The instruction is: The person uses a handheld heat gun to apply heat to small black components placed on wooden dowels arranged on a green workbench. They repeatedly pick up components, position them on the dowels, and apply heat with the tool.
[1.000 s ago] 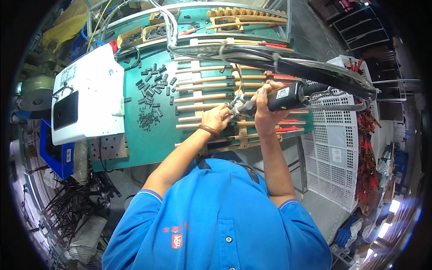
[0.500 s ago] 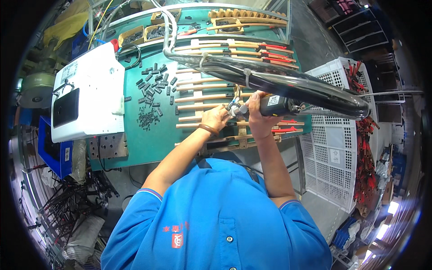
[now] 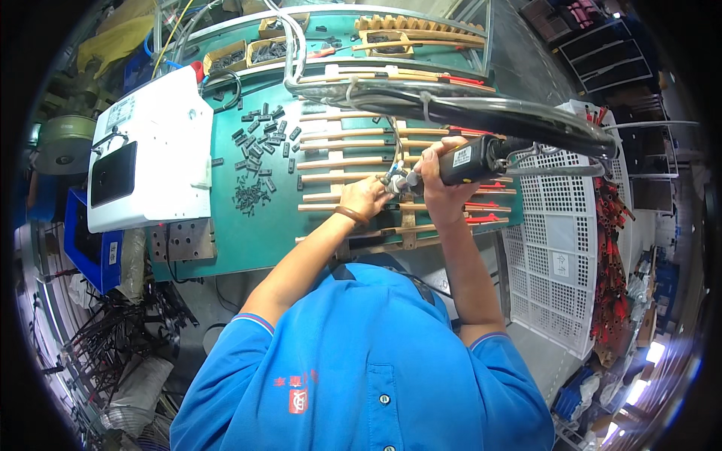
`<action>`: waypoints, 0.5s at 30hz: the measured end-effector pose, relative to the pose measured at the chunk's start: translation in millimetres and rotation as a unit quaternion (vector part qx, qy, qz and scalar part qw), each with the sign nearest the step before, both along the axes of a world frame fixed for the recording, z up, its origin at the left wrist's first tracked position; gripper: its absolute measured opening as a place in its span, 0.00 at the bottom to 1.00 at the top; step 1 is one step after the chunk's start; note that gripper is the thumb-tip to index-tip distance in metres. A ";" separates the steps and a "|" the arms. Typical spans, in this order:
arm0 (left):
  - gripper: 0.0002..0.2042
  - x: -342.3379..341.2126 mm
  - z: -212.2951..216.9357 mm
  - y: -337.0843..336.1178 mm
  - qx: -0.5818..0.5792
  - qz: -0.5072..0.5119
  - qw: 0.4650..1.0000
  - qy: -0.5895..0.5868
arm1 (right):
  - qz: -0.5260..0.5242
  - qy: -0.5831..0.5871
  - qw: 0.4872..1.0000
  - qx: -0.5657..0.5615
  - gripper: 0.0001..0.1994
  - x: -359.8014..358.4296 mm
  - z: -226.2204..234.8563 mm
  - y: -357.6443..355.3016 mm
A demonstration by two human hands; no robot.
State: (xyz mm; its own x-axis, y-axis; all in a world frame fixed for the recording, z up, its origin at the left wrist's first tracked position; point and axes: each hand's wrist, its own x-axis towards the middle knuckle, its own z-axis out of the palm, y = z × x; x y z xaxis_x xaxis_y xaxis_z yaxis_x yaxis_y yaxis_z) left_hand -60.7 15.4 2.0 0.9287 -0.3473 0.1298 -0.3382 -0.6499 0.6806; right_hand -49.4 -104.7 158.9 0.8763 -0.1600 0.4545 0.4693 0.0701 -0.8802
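Note:
My right hand [image 3: 442, 186] is wrapped round a black power screwdriver [image 3: 468, 161], which lies tilted with its silver nose pointing left. Cables and a clear hose run from its rear end. Against that nose, my left hand [image 3: 364, 198] has its fingers pressed together over one of the wooden sticks; what they pinch is hidden. Several slim wooden sticks [image 3: 331, 143] lie side by side across a pale rack, with black fittings and red pieces toward their right ends.
Loose black blocks [image 3: 258, 141] and a heap of smaller dark pieces [image 3: 250, 197] lie left of the sticks. A white machine [image 3: 154, 150] stands at the left. Part boxes [image 3: 268, 52] sit at the back; a white crate [image 3: 553, 248] is at the right. A thick cable bundle [image 3: 481, 116] hangs overhead.
The screwdriver's rear end has swung slightly up and right, and the right hand has shifted a little with it. The cable bundle has moved as well. My left hand stays near the nose.

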 end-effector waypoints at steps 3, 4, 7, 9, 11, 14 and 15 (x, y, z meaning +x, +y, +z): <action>0.11 -0.1 7.1 -0.4 0.007 -0.007 1.000 0.004 | 0.012 0.001 1.000 0.001 0.18 0.5 0.1 -1.0; 0.11 -0.7 7.3 -0.1 0.004 -0.007 1.000 0.001 | 0.014 0.004 1.000 0.006 0.18 -0.4 0.7 0.7; 0.11 0.6 3.6 0.3 0.033 -0.005 0.999 0.033 | 0.001 0.000 1.000 -0.028 0.16 -5.7 8.5 5.2; 0.11 0.0 2.3 -0.7 0.020 0.000 0.999 0.039 | -0.006 0.045 0.998 0.051 0.16 -9.3 3.8 6.1; 0.11 0.7 -0.5 -0.3 0.022 0.001 0.999 0.044 | -0.010 0.080 0.992 0.100 0.16 -11.6 -7.7 2.0; 0.11 2.0 -4.8 -1.5 0.012 0.009 0.999 0.038 | -0.026 0.044 0.998 0.030 0.17 -12.1 -13.9 2.1; 0.11 0.5 -5.1 -1.9 -0.012 0.019 0.999 0.029 | -0.032 0.024 0.999 -0.007 0.17 -11.8 -15.3 1.9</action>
State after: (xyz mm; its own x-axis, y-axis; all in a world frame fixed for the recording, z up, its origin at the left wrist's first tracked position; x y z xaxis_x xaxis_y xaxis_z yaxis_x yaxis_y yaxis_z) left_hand -60.2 13.5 -3.1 0.9471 -0.3098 0.0836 -0.2737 -0.6442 0.7142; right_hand -61.3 -102.8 143.7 0.8854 -0.2099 0.4148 0.4297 0.0288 -0.9025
